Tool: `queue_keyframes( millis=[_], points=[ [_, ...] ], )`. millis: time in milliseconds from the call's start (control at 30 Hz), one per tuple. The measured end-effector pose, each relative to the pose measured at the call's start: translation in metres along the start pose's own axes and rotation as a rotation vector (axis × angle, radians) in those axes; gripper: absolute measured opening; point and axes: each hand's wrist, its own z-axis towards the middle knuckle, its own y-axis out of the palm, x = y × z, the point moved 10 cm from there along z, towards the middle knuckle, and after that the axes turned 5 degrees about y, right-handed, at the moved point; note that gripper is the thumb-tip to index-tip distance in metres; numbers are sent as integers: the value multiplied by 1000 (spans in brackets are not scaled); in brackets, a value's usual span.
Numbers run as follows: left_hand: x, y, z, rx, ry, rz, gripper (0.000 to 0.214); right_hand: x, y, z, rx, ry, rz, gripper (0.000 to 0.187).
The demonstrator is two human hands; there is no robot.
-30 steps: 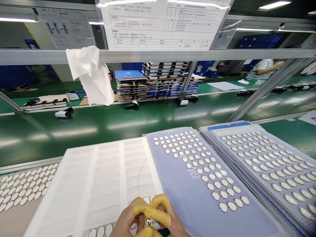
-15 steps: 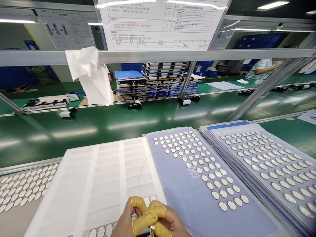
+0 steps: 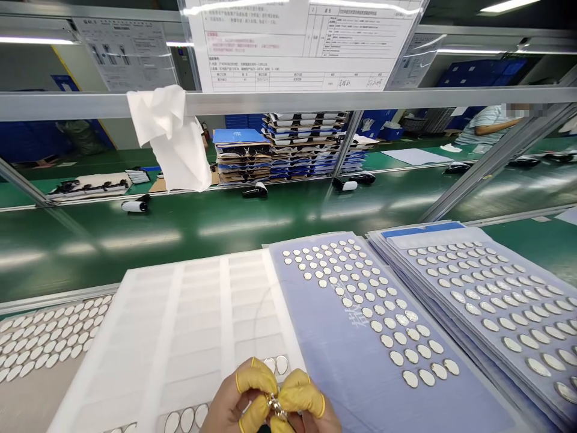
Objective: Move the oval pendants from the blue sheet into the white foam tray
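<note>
At the bottom middle, my left hand (image 3: 241, 394) and my right hand (image 3: 309, 400) come together, both wearing yellow finger cots. Pinched between the fingertips of both is a small shiny metal piece (image 3: 276, 407), partly covered and too small to name exactly. Below them lies a white foam tray (image 3: 151, 337) with slots. Several oval, mirror-like discs (image 3: 187, 419) stand in its near slots, and two more ovals (image 3: 282, 364) show just beyond my fingers.
Right of the tray, a blue-violet sheet (image 3: 311, 349) carries rows of white ovals. A stack of similar filled sheets (image 3: 487, 282) stands farther right; more ovals (image 3: 54, 337) lie at left. Beyond runs a green conveyor (image 3: 202, 222) with black-and-white items, under a metal rail (image 3: 279, 102).
My fingertips have separated slightly and turned, exposing more of the metal piece, which has shifted up a little between them. The whole scene has slid slightly rightward in view.
</note>
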Motion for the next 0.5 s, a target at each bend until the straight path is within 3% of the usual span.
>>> queue_keyframes(
  millis=[133,300,500],
  points=[
    [-11,3,2,-56,-161,-106,35,-2,6,3,-110,-66,-75,32],
    [-13,7,3,-85,-327,-97,47,-8,-1,6,-62,-79,-274,18],
    [-12,9,-1,-74,-373,-91,44,-14,7,15,-146,-85,-187,38]
  ],
)
